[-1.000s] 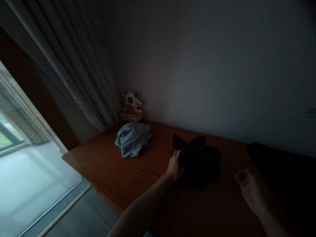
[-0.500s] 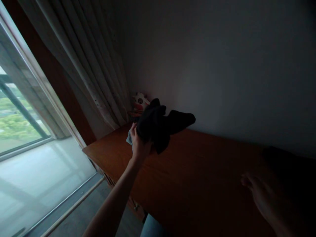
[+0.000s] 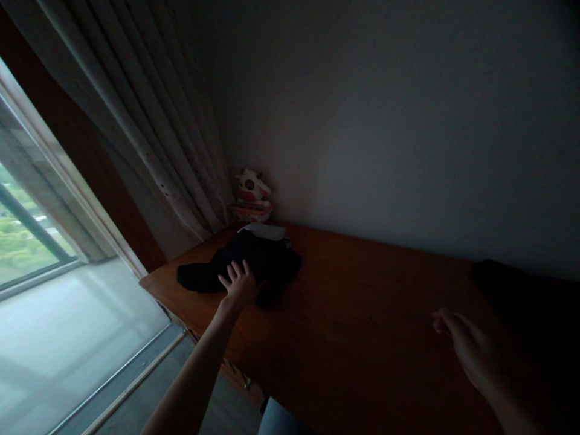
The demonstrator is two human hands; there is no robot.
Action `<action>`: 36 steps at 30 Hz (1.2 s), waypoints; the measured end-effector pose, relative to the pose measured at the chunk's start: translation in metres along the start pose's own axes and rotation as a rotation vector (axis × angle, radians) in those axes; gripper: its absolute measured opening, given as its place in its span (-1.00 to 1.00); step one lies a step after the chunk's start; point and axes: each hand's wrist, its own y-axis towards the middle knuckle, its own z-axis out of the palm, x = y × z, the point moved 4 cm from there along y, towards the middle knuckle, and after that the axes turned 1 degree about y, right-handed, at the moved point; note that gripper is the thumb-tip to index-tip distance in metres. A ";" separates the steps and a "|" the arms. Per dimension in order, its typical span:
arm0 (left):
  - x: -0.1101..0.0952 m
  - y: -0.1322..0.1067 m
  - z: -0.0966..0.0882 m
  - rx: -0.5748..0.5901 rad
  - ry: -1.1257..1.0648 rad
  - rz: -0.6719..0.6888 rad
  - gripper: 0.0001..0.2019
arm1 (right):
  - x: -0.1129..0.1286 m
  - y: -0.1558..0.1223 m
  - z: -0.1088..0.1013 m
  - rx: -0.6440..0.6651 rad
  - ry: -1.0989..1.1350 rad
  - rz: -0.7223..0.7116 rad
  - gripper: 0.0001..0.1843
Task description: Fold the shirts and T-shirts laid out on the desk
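My left hand lies with its fingers spread on a black garment at the left end of the wooden table. The black garment covers most of a grey garment, of which only a pale strip shows at the back. My right hand hovers over the right side of the table, fingers loosely stretched, holding nothing. Just beyond it lies a dark pile of cloth, hard to make out in the dim light.
A small cow plush toy stands in the back left corner against the wall. Pale curtains hang at the left beside a large window. The table's left edge drops to the floor by the window rail.
My left hand lifted the black garment from the middle of the table, carried it left and laid it over the grey garment. It now rests open on top. My right hand barely moved.
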 end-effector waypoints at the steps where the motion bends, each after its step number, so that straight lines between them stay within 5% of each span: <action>1: -0.008 -0.001 -0.005 -0.076 -0.010 0.047 -0.16 | 0.000 -0.001 0.001 0.006 0.028 0.022 -0.37; 4: -0.050 -0.011 -0.023 -0.267 -0.165 0.324 -0.27 | -0.001 -0.004 0.003 0.027 0.091 0.092 -0.34; 6: -0.093 -0.024 -0.023 -0.263 -0.322 0.587 -0.36 | 0.003 -0.006 0.004 0.038 0.095 0.078 -0.33; 9: -0.160 -0.049 -0.004 -0.143 -0.460 0.905 -0.51 | 0.009 -0.008 0.006 0.043 0.118 0.060 -0.29; 13: -0.214 -0.070 0.029 -0.093 -0.520 1.056 -0.66 | 0.019 -0.009 0.009 0.041 0.163 0.001 -0.28; 18: -0.210 -0.061 0.036 -0.140 -0.748 1.008 -0.73 | 0.024 -0.012 0.014 0.082 -0.026 -0.065 -0.22; 21: -0.200 -0.053 0.032 -0.141 -0.834 0.946 -0.73 | 0.021 -0.007 -0.001 0.117 -0.183 -0.036 -0.31; 26: -0.205 -0.057 0.027 -0.113 -0.793 1.031 -0.72 | 0.017 0.013 -0.098 0.002 -0.641 0.125 -0.61; 30: -0.210 -0.061 0.030 -0.037 -0.741 1.075 -0.70 | 0.012 0.018 -0.184 -0.139 -0.963 0.337 -0.53; 33: -0.210 -0.059 0.033 -0.003 -0.716 1.059 -0.68 | 0.000 0.014 -0.213 -0.176 -1.071 0.457 -0.43; 36: -0.210 -0.057 0.033 0.029 -0.701 1.053 -0.67 | -0.015 0.008 -0.217 -0.163 -1.095 0.522 -0.48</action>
